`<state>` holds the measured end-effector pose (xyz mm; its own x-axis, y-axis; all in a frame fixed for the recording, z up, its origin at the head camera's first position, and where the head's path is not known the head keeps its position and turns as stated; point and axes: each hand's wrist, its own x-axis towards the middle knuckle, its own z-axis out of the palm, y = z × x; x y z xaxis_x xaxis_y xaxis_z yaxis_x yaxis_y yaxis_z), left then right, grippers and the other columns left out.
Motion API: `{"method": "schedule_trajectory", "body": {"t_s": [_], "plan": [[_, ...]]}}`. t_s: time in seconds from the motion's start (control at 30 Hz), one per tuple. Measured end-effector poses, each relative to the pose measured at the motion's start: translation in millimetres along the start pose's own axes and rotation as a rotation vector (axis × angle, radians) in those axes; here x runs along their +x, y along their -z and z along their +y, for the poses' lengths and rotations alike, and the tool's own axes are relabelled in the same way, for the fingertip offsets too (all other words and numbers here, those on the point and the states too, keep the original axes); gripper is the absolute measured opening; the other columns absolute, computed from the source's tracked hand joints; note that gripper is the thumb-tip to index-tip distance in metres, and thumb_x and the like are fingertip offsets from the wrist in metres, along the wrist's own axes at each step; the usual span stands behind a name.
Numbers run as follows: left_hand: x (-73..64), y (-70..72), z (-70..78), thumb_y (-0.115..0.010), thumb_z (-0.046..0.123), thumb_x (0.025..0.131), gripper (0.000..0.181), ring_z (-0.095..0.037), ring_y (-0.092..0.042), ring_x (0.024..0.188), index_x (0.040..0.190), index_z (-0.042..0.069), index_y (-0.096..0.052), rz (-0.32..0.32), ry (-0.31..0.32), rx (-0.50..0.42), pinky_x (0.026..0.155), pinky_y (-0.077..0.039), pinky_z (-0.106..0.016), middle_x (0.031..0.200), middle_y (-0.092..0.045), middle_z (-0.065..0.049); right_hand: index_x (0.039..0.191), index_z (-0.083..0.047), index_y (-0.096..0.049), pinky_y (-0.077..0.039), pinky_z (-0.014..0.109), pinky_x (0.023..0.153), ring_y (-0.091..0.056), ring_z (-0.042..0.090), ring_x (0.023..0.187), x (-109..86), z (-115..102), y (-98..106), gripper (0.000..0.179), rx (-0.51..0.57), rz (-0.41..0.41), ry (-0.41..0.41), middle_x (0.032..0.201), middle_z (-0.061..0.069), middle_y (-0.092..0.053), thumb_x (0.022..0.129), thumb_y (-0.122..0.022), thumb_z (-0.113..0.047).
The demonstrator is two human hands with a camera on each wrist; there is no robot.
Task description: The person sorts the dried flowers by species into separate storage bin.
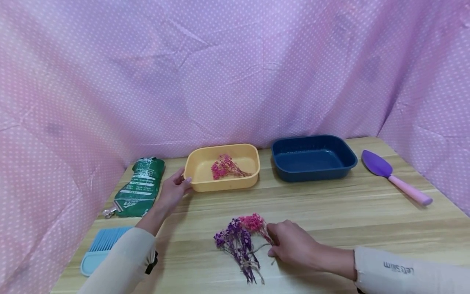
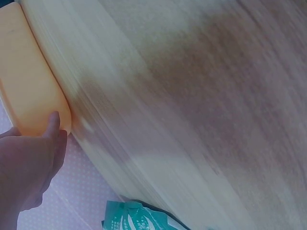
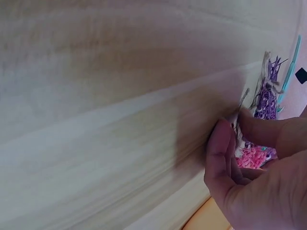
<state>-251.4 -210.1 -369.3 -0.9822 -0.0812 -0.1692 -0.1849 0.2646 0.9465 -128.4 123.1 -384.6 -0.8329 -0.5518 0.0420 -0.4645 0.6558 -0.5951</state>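
Note:
My left hand touches the near left corner of a yellow rectangular tub, thumb on its outer wall and fingers at its side. Inside that tub lies a sprig of pink dried flowers. Closer to me, my right hand pinches the stems of another pink dried flower bunch between thumb and fingers, low over the table. Beside it a purple dried flower bunch, tied with twine, lies on the wood; the pink blooms overlap its top. In the right wrist view the pinched stem ends poke out past the fingertips.
A dark blue tub stands right of the yellow one. Farther right lies a purple trowel with a pink handle. On the left are a green bag with a metal clip and a light blue brush. Pink dotted cloth hangs behind.

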Motion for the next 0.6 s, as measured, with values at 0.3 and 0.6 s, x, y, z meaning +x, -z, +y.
{"method": "schedule_trajectory", "body": {"t_s": [0.3,0.6], "plan": [[-0.9,1.1,0.7,-0.049,0.014,0.101,0.061,-0.031,-0.050,0.125,0.154,0.017,-0.019,-0.001,0.008,0.001,0.101,-0.046,-0.038,0.148,-0.035,-0.020,0.077,-0.012,-0.064,-0.045,0.020,0.050,-0.050,0.002,0.056,4.4,7.6,5.3,0.022,-0.055,0.038,0.056,0.066,-0.004,-0.063,0.072,-0.063,0.009],[-1.1,0.6,1.2,-0.049,0.015,0.101,0.061,-0.031,-0.051,0.125,0.155,0.018,-0.019,0.002,0.019,0.017,0.101,-0.046,-0.038,0.148,-0.036,-0.019,0.091,-0.009,-0.075,-0.039,0.019,0.049,-0.043,0.000,0.054,0.8,19.5,15.3,0.031,0.043,0.036,0.010,0.062,-0.010,-0.057,0.071,-0.061,0.010]]}}
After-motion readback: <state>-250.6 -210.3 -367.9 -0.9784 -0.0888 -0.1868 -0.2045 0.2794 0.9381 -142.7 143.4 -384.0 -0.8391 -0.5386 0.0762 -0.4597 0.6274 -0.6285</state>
